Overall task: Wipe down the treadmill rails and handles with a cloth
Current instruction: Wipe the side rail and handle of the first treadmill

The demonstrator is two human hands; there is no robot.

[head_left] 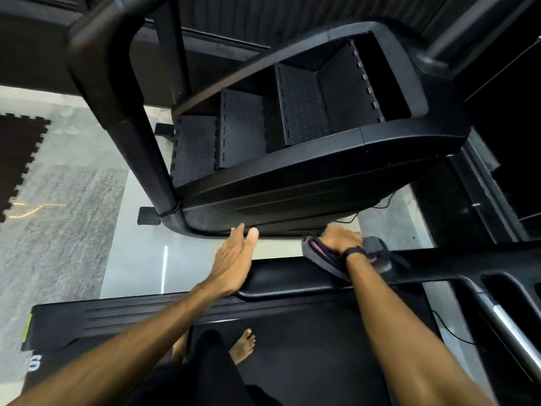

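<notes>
Bare feet [243, 345] of mine stand on the black treadmill belt [307, 347]. Over its padded rail [281, 278], my right grip [341, 240] clamps the grey-and-pink cloth [377, 256] against the rail; my left grip [234, 265] lies flat, fingers apart, on the rail's end. Beyond the rail: black stair machine [292, 142], grey carpet [61, 218], pale floor [134, 268]. No writing I can read for certain.

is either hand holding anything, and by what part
The right hand grips the grey cloth around its bunched middle, on the treadmill handrail. The left hand holds nothing, fingers straight.
</notes>
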